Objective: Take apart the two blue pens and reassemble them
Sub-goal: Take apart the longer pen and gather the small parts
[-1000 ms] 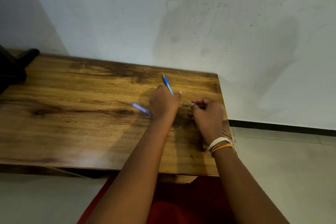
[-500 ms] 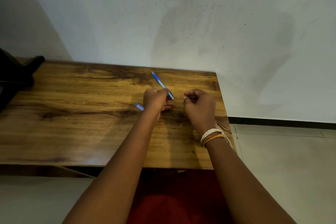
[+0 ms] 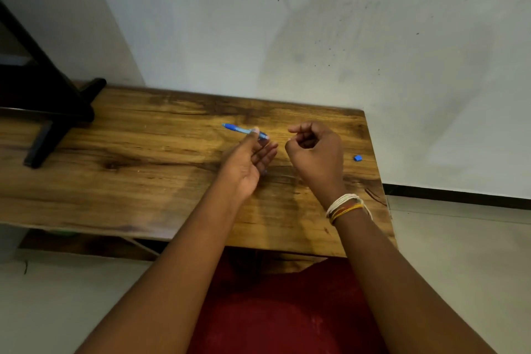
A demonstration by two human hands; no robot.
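Observation:
A blue pen is pinched between the thumb and forefinger of my left hand, its clip end pointing left and away, just above the wooden table. The other fingers of that hand are spread. A faint bluish bit shows under them; I cannot tell what it is. My right hand hovers to the right with its fingers curled into a loose fist, and nothing shows inside it. A small blue pen piece lies on the table to the right of that hand.
A black stand sits on the table's far left. The table butts against a white wall. Its right edge is close to my right hand, with tiled floor beyond.
My left hand turned palm-up and opened its lower fingers, and the pen swung to point left. The hands moved apart. A small blue piece now lies right of my right hand.

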